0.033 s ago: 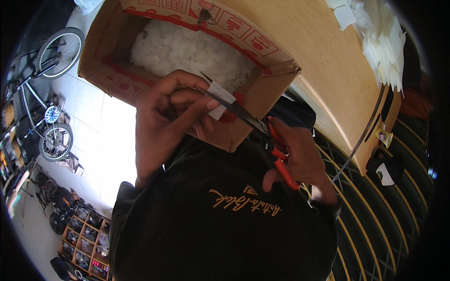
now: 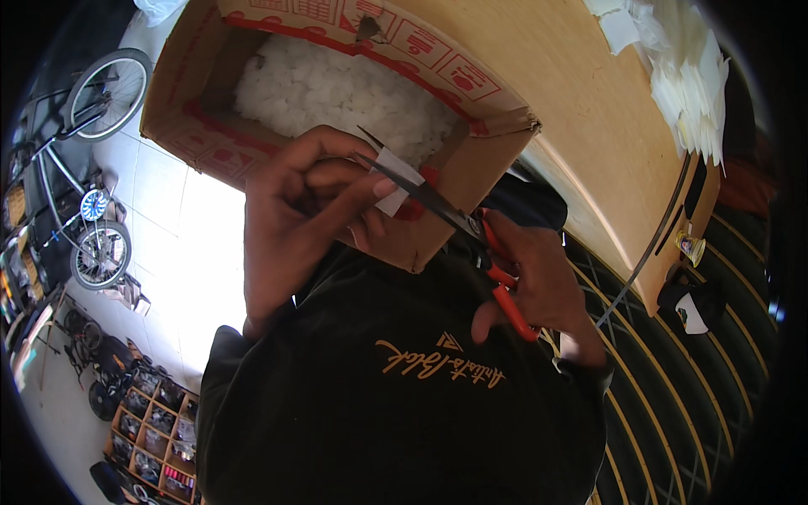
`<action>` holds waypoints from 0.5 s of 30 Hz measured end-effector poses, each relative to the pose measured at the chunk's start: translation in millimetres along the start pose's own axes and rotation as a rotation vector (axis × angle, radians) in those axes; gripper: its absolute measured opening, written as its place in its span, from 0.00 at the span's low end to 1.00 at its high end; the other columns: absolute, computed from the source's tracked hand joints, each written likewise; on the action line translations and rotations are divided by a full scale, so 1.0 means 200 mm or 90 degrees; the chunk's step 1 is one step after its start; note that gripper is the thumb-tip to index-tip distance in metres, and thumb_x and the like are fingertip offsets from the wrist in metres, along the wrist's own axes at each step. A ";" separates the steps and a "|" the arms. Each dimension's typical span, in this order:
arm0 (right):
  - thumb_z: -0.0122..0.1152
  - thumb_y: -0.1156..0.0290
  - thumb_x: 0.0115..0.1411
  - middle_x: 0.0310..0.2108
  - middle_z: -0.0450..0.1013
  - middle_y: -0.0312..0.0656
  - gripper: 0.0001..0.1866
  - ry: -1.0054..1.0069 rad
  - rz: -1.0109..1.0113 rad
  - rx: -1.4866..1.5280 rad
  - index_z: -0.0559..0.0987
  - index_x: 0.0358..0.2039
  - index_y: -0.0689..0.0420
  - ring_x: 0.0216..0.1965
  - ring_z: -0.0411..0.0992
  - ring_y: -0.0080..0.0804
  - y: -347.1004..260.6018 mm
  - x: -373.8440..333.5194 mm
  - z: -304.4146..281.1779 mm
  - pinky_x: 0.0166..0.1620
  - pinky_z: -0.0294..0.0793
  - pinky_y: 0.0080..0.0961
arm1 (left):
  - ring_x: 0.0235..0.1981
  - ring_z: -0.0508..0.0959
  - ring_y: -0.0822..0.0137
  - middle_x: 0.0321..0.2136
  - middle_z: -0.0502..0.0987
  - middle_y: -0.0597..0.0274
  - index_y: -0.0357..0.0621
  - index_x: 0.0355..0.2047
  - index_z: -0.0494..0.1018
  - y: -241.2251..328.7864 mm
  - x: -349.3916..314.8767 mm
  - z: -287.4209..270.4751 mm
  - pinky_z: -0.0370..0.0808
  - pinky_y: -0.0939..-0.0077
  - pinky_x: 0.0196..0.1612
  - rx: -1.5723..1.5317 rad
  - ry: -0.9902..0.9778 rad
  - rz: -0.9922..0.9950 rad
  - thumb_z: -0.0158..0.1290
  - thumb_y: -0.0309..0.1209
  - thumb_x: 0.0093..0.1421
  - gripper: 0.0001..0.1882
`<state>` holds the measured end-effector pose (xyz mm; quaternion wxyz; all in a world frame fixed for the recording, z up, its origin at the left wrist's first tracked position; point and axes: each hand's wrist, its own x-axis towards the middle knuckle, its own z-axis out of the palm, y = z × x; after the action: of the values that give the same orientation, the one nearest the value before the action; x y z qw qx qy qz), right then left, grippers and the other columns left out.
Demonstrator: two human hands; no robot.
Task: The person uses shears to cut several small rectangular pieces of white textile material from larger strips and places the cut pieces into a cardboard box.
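Between the thumb and fingers of my left hand (image 2: pixel 307 189) is a small white strip (image 2: pixel 391 200), which looks like paper or thin sheet. My right hand (image 2: pixel 543 273) grips red-handled scissors (image 2: pixel 515 311). Their dark blades stand apart around the strip, one crossing in front of it close to my left thumb. Just beyond both hands, an open cardboard box (image 2: pixel 497 160) with red print holds a heap of small white cut pieces (image 2: pixel 337 93). The strip and blades are over the box's near side.
A brown wooden tabletop (image 2: pixel 581 109) extends right of the box, with a stack of white strips (image 2: pixel 690 84) at its far right. A bicycle (image 2: pixel 93 177) stands at the left. Below it is a wooden compartment rack (image 2: pixel 156 433). Striped dark matting (image 2: pixel 665 396) covers the right side.
Almost nothing differs. The scissors and the white strip have shifted very slightly; both hands keep their places.
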<state>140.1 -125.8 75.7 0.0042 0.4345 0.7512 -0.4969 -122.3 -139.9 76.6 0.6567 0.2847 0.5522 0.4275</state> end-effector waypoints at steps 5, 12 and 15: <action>0.80 0.37 0.16 0.15 0.59 0.40 0.61 -0.007 0.018 -0.009 0.72 0.49 0.66 0.16 0.59 0.36 -0.01 0.02 -0.02 0.24 0.60 0.30 | 0.21 0.80 0.73 0.25 0.81 0.56 0.32 0.39 0.73 0.00 0.00 0.00 0.74 0.84 0.21 0.009 0.000 0.018 0.57 0.19 0.61 0.07; 0.84 0.51 0.21 0.14 0.61 0.40 0.49 0.029 0.037 0.026 0.75 0.45 0.66 0.15 0.60 0.36 -0.03 0.03 -0.02 0.23 0.58 0.29 | 0.21 0.80 0.73 0.25 0.81 0.56 0.32 0.37 0.73 -0.01 0.01 -0.01 0.74 0.84 0.22 0.019 0.016 0.000 0.57 0.20 0.61 0.06; 0.85 0.58 0.24 0.14 0.60 0.41 0.40 0.081 0.017 -0.015 0.78 0.38 0.65 0.15 0.59 0.35 -0.04 0.02 -0.02 0.22 0.56 0.28 | 0.21 0.80 0.73 0.25 0.81 0.57 0.32 0.37 0.73 0.00 0.01 -0.01 0.74 0.84 0.22 0.030 0.027 -0.019 0.57 0.21 0.61 0.06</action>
<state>134.7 -122.1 81.5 -0.0317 0.4755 0.7498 -0.4590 -123.8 -138.4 75.4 0.6445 0.2829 0.5800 0.4101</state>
